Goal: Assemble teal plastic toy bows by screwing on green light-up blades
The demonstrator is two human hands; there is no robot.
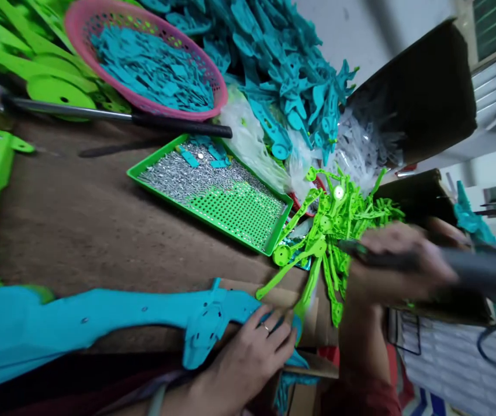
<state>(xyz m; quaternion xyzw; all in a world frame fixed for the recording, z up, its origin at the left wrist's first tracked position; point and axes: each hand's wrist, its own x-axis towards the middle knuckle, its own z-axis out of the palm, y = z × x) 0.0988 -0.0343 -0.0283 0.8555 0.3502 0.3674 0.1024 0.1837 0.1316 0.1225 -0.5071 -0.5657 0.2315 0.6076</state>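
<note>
A long blue plastic part (pixel 113 315) lies along the table's near edge, reaching from the left side toward the middle. My left hand (pixel 259 349), with a ring on one finger, is closed over its right end. My right hand (pixel 404 254) is raised at the right, wrapped around a dark, stick-shaped electric screwdriver (pixel 473 271). Motion blurs both that hand and the tool, whose thin tip points left over the green parts. Beyond my left hand, a green tray (pixel 239 216) holds many small silver screws (pixel 165 173) and a few small blue pieces (pixel 189 156).
Bright green plastic parts (pixel 317 248) are heaped right of the tray. Behind it stand a pink basket (pixel 77 26) of small blue pieces and a large blue pile (pixel 265 52). A black-handled metal rod (pixel 100 110) lies near the basket. Cardboard boxes (pixel 425 92) stand right.
</note>
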